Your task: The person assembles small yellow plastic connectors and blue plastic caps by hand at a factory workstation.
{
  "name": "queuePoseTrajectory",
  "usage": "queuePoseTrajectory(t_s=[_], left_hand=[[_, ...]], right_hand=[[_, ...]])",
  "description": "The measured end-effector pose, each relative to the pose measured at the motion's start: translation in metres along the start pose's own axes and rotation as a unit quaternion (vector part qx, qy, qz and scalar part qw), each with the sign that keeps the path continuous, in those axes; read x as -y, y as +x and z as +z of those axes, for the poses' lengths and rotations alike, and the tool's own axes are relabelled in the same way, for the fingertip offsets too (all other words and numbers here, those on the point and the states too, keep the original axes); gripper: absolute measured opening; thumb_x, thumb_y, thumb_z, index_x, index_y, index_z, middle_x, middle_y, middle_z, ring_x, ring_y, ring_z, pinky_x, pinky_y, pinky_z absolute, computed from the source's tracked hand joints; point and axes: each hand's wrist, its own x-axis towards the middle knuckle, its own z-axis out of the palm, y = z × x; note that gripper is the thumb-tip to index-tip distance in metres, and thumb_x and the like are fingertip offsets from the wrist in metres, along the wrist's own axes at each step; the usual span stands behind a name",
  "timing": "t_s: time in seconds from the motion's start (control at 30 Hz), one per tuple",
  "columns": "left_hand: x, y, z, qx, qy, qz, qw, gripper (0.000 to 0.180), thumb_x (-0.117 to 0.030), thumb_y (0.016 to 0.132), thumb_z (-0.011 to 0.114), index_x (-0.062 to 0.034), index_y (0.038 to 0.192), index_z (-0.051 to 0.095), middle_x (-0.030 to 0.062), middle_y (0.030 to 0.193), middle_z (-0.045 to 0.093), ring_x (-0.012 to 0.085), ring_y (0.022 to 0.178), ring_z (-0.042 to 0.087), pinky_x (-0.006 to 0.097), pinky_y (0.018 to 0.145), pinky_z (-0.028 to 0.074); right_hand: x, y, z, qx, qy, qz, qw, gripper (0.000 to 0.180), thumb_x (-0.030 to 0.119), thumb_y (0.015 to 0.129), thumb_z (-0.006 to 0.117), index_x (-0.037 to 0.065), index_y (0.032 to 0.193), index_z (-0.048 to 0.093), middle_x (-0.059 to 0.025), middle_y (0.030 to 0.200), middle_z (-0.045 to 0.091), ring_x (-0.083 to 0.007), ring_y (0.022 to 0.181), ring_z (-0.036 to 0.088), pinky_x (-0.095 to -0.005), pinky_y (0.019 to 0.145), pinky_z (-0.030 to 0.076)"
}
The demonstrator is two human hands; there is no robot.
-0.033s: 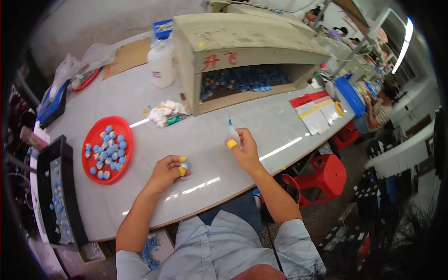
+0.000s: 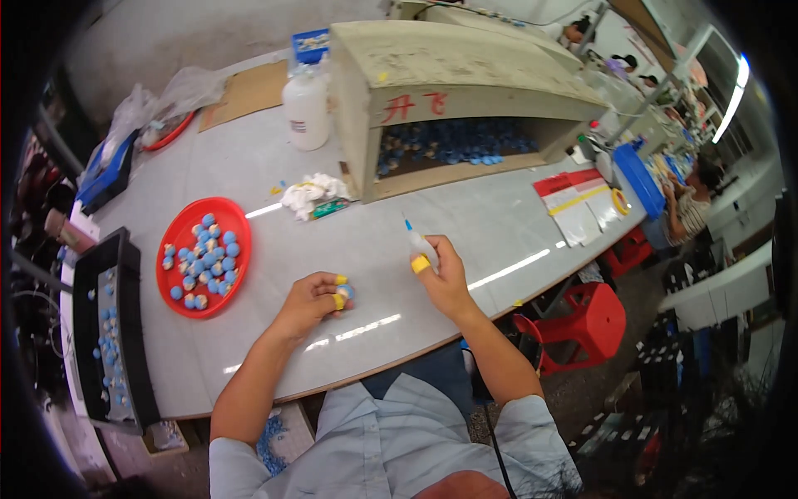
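Your left hand [image 2: 314, 303] pinches one blue ball [image 2: 348, 292] over the table [image 2: 382, 287]; your right hand [image 2: 446, 281] grips a small bottle [image 2: 422, 246], tip apart from the ball. This ball appears unfinished. Others lie in the red plate [image 2: 183, 229] and black tray [image 2: 137, 333]; which are finished cannot be told. Open tabletop extends ahead to the box [image 2: 359, 141].

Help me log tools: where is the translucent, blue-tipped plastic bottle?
In the head view, the translucent bottle is just right of centre, in the right hand, before the beige boxy cabinet.
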Motion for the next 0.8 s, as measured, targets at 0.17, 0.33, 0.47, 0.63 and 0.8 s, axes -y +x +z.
queuePoseTrajectory(t_s=[0.17, 0.33, 0.47, 0.63, 0.8], left_hand=[[0.002, 0.003, -0.005, 0.002, -0.019, -0.028, 0.999, 0.033, -0.005, 0.087, 0.065, 0.0027, 0.118, 0.056, 0.0105, 0.105, 0.065, 0.0172, 0.092, 0.068, 0.022, 0.073, 0.054], [0.004, -0.002, -0.011, 0.031, -0.009, -0.019, 0.999, 0.033, -0.007, 0.087, 0.069, 0.0047, 0.115, 0.057, 0.0114, 0.099, 0.067, 0.0169, 0.089, 0.069, 0.024, 0.073, 0.055], [0.006, 0.000, -0.013, 0.065, 0.007, -0.018, 0.998, 0.035, -0.005, 0.085, 0.067, 0.0082, 0.116, 0.057, 0.0124, 0.099, 0.067, 0.0160, 0.087, 0.068, 0.026, 0.072, 0.055], [0.011, 0.001, -0.012, 0.078, 0.023, -0.002, 0.997, 0.037, -0.007, 0.085, 0.069, 0.0094, 0.117, 0.057, 0.0127, 0.100, 0.068, 0.0153, 0.087, 0.067, 0.027, 0.074, 0.055], [0.009, -0.001, -0.010, 0.073, 0.027, -0.004, 0.997, 0.037, -0.006, 0.085, 0.069, 0.0096, 0.117, 0.057, 0.0127, 0.100, 0.067, 0.0153, 0.088, 0.067, 0.027, 0.075, 0.054]], right_hand=[[0.007, -0.036, 0.030, 0.045, -0.017, -0.061, 0.997, 0.034, 0.003, 0.084, 0.067, -0.002, 0.115, 0.056, -0.0089, 0.091, 0.063, -0.0114, 0.080, 0.058, -0.0258, 0.072, 0.047], [-0.005, -0.048, 0.039, 0.052, -0.013, -0.141, 0.989, 0.029, 0.000, 0.083, 0.065, -0.002, 0.111, 0.058, -0.0101, 0.093, 0.063, -0.0123, 0.078, 0.058, -0.0255, 0.068, 0.047], [-0.009, -0.048, 0.039, 0.058, -0.072, -0.229, 0.969, 0.023, 0.001, 0.084, 0.064, -0.002, 0.106, 0.059, -0.0132, 0.089, 0.064, -0.0163, 0.072, 0.060, -0.0266, 0.064, 0.047], [-0.010, -0.047, 0.041, 0.060, -0.115, -0.262, 0.956, 0.024, 0.004, 0.081, 0.067, -0.003, 0.102, 0.058, -0.0146, 0.080, 0.063, -0.0207, 0.062, 0.059, -0.0295, 0.057, 0.047], [-0.008, -0.045, 0.044, 0.065, -0.140, -0.273, 0.950, 0.026, 0.004, 0.079, 0.068, -0.004, 0.102, 0.058, -0.0149, 0.080, 0.063, -0.0231, 0.061, 0.059, -0.0306, 0.056, 0.047]])
